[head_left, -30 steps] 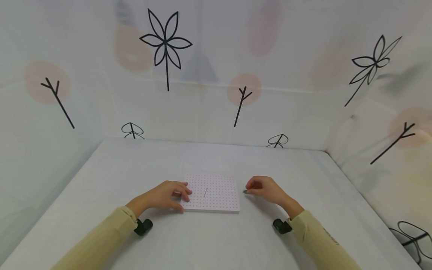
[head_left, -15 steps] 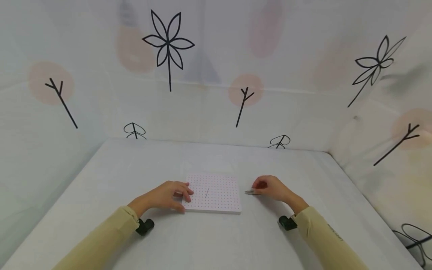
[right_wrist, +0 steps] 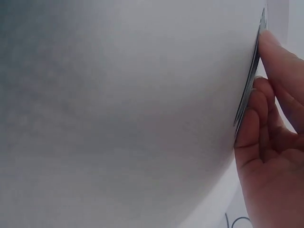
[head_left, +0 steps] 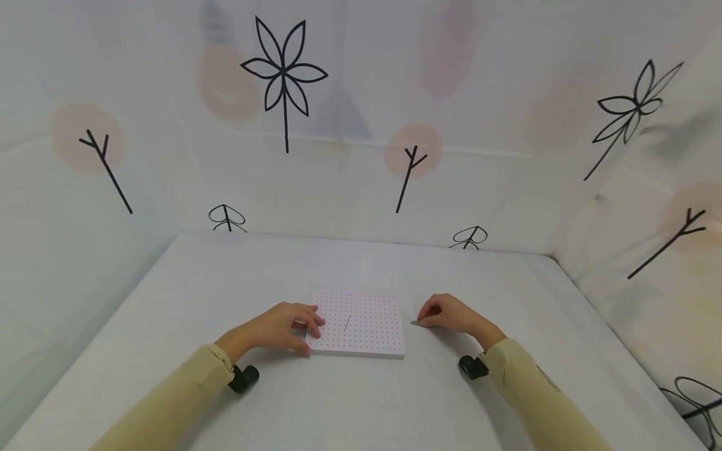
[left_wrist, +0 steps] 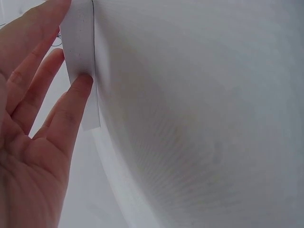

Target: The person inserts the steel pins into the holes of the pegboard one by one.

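While the left hand (head_left: 282, 326) lays relaxed fingers on the 9 o'clock edge of a square white foam board dotted red (head_left: 361, 326) at the white bench's (head_left: 361, 401) centre, steadying it, the right hand (head_left: 451, 315) at 3 o'clock pinches slim metal tweezers (head_left: 415, 323) low, tips toward the board.

One square white foam board dotted with a grid of red points (head_left: 356, 324) lies on the one white cloth-covered counter (head_left: 361, 401). One thin dark pin (head_left: 346, 322) rests on the board. One slim metal pair of tweezers (head_left: 416, 323) is there, and two bare hands: left (head_left: 279, 327), right (head_left: 451, 314).
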Motion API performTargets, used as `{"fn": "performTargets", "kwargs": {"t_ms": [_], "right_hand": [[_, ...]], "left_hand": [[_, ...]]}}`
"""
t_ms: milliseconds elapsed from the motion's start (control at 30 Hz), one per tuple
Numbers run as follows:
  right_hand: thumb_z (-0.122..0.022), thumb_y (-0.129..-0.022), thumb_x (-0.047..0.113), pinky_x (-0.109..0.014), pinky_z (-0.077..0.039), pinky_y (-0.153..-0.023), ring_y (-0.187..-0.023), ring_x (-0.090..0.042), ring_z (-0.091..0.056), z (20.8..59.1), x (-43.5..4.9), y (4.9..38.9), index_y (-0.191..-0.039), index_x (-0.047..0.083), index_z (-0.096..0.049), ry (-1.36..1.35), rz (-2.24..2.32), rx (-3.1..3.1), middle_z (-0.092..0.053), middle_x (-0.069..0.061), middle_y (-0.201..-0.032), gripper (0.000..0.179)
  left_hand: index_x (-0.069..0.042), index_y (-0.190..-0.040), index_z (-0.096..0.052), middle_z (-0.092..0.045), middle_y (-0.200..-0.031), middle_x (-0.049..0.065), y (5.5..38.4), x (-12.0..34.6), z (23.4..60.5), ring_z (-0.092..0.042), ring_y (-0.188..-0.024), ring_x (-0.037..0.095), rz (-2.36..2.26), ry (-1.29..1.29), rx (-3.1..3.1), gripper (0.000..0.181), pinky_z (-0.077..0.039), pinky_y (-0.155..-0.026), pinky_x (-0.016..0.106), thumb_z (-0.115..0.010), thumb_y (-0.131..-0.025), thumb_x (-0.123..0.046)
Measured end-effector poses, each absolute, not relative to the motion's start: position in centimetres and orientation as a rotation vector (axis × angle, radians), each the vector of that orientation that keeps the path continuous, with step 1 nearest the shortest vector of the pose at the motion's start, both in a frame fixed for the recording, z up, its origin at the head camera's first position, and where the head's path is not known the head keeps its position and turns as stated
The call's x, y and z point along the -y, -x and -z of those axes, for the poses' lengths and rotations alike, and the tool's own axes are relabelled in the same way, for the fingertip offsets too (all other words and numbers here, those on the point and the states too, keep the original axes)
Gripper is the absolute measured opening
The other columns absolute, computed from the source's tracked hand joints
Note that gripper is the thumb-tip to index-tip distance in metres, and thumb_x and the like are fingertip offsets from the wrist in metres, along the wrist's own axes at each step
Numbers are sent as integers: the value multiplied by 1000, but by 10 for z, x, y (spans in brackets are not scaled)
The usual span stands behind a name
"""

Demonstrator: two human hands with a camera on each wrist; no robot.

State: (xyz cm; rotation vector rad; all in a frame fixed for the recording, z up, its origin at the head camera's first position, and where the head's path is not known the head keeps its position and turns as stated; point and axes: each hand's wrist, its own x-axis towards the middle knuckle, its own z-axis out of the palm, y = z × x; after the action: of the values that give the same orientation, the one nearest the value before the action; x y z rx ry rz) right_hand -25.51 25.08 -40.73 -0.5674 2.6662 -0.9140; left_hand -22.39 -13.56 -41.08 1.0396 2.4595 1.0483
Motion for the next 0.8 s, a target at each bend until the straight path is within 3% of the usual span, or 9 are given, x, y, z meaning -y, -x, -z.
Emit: {"fn": "performTargets", "kwargs": {"t_ms": [800], "right_hand": [[-67, -84, 8, -25, -42, -65, -72, -13, -48, 408, -247, 259, -81, 5, -67, 530, 898, -2661, -60, 3, -76, 4]], "left_hand": [[-17, -87, -69, -60, -120, 1, 225, 135, 412, -39, -129, 27, -1048, -1027, -2458, 21, -45, -95, 31, -81, -70, -12]]}}
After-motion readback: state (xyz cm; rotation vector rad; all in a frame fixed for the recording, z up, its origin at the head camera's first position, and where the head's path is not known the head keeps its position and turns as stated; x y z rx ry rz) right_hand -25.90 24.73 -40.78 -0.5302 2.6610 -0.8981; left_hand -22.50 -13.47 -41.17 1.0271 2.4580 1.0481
